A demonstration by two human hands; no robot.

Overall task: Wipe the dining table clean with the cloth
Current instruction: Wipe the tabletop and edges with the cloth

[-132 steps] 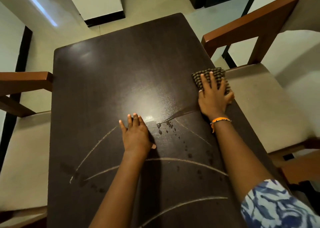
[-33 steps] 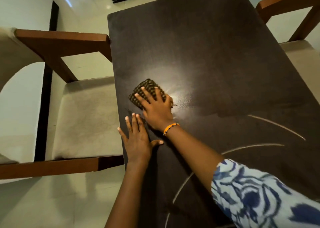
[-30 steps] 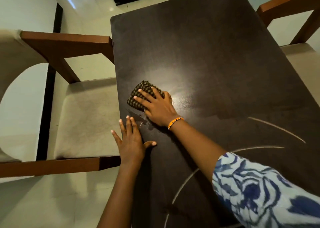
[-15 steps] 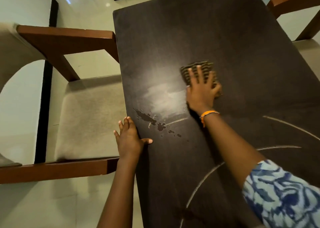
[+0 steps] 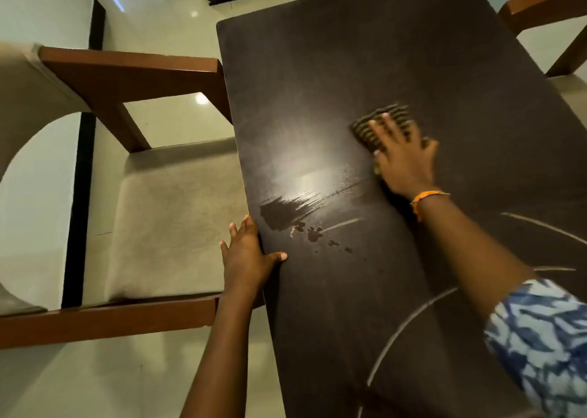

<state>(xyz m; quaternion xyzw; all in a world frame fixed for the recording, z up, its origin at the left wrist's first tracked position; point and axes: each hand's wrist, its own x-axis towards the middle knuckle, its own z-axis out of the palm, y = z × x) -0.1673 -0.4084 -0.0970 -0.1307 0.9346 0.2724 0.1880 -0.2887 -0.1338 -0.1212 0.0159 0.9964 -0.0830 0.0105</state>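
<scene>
A dark brown dining table fills the middle and right of the head view. My right hand presses flat on a folded checked cloth near the table's middle, fingers spread over it. My left hand rests on the table's left edge, thumb on the top, fingers over the side. A wet smear and small drops lie on the surface between the two hands. Pale curved streaks mark the near part of the table.
A wooden armchair with a beige seat stands tight against the table's left side. Another chair's wooden arm shows at the top right. Pale tiled floor surrounds the table.
My right hand has slid the cloth from the left edge rightward toward the table's middle, leaving a wet smear. My left hand has shifted left onto the table's edge.
</scene>
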